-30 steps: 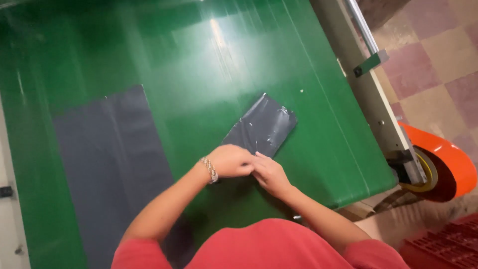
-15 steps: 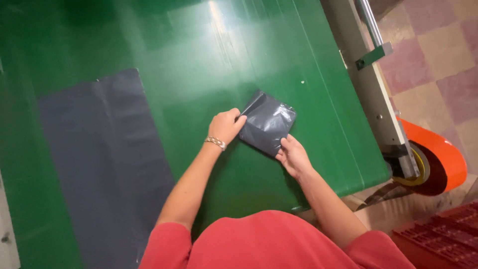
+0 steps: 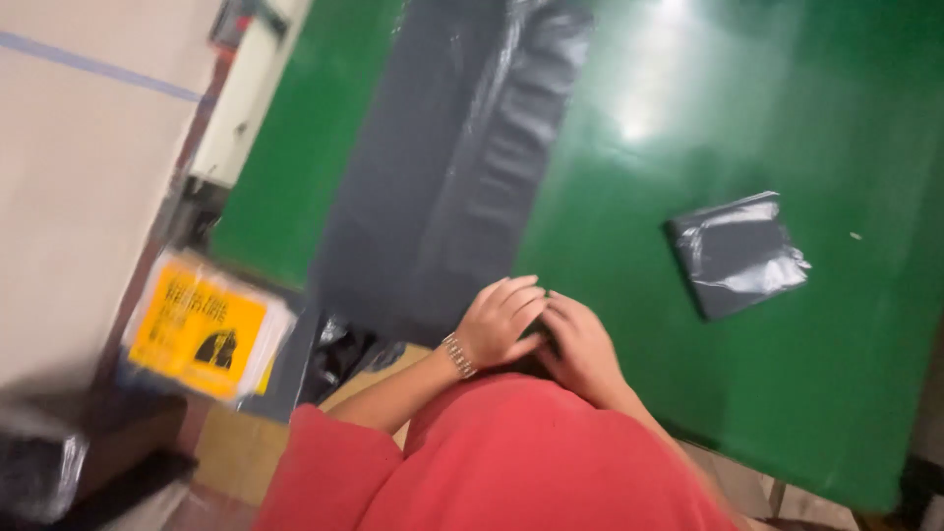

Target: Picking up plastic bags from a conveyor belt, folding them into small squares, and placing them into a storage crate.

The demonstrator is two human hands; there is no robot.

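Hands [image 3: 536, 329] together at green table [image 3: 787, 374] edge, folded grey bag [image 3: 739, 253] apart

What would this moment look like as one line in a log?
left hand | touching right hand at edge of green table | folded grey plastic bag lying apart, untouched | flat grey bags beside

One head-worn camera looks steeply down, close over the green table [image 3: 787, 393], tilted leftward.
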